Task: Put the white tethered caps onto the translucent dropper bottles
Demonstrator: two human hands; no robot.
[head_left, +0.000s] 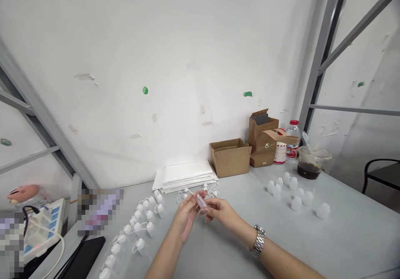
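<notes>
Above the grey table (237,250), both hands are on a small clear plastic container (202,203), which is tilted. My left hand (186,214) has its fingers closed around its upper end. From the other side, my right hand (219,210) pinches the lower part between thumb and fingers. Several small clear bottles with white caps and loops (141,245) stand in rows to the left. Just behind my hands lie several loose white caps with cords (205,186). Off to the right are several small frosted white pieces (296,204).
Against the wall are stacked white sheets (187,175), an open cardboard box (231,158) and a brown paper bag (264,141). A red-capped bottle (293,139) and a bowl of dark liquid (309,168) stand back right. A power strip (46,229) and black flat object (83,258) lie left.
</notes>
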